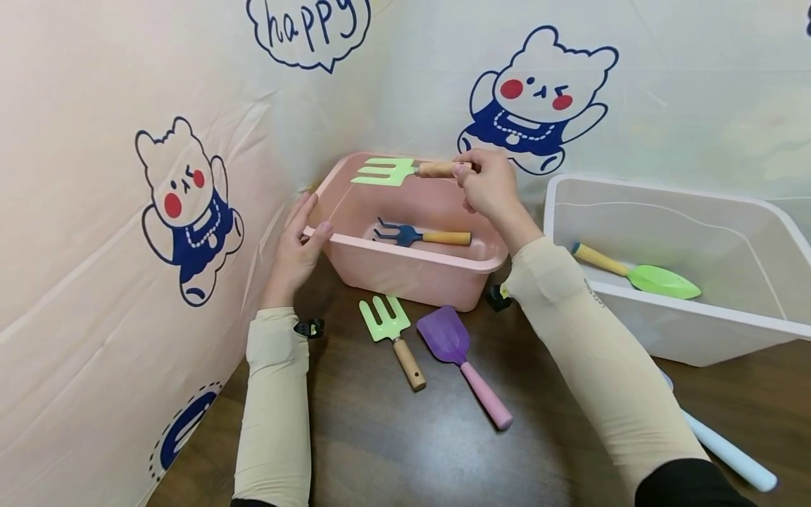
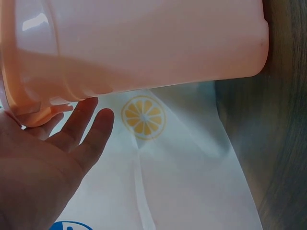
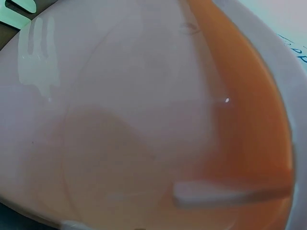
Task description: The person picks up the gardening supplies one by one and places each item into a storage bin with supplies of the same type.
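Over the pink plastic bin, my right hand holds a light green hand fork by its wooden handle, tines to the left. My left hand grips the bin's left end at the rim; in the left wrist view, its fingers reach along the outside below the rim. Inside the bin lies a blue three-pronged cultivator with a yellow handle. In front of it, a second green hand fork and a purple shovel with a pink handle lie on the table. The right wrist view shows mostly bin wall.
To the right stands a larger white bin with a green trowel inside. A tool with a light blue handle lies on the table in front of it, partly behind my right forearm. Printed cloth walls the back and left.
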`<state>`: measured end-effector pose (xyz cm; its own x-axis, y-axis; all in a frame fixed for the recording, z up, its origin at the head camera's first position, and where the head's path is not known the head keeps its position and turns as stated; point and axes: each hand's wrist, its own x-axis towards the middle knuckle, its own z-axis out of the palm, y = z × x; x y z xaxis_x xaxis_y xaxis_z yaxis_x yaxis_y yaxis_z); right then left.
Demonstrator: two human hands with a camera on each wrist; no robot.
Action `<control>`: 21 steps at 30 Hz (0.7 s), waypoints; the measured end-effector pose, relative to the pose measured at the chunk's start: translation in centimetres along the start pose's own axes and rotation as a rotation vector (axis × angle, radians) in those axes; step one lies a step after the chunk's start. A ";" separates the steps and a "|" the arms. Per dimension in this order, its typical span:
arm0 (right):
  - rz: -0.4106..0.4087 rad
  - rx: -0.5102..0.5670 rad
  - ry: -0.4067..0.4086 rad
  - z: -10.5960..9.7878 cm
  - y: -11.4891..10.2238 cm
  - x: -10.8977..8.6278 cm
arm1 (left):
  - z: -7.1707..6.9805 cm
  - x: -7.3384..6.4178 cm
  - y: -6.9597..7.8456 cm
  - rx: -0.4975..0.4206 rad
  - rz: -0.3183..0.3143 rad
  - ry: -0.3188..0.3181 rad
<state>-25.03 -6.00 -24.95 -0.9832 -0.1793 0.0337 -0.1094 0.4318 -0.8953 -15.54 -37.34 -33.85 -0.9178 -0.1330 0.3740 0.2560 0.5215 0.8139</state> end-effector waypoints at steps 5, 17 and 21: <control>-0.028 -0.135 -0.275 -0.3 0.5 0.2 | -0.1 0.1 0.0 -0.008 -0.005 -0.007; -0.164 -0.371 -0.454 -0.3 1.0 -0.2 | -0.1 0.1 -0.2 0.004 -0.009 -0.015; -0.179 -0.364 -0.476 -0.5 1.0 -0.5 | 0.0 0.1 -0.1 -0.001 -0.006 -0.017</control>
<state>-24.73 -5.07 -25.62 -0.7817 -0.6143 -0.1074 -0.3914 0.6173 -0.6825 -15.66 -37.39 -33.84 -0.9244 -0.1213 0.3616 0.2511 0.5202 0.8163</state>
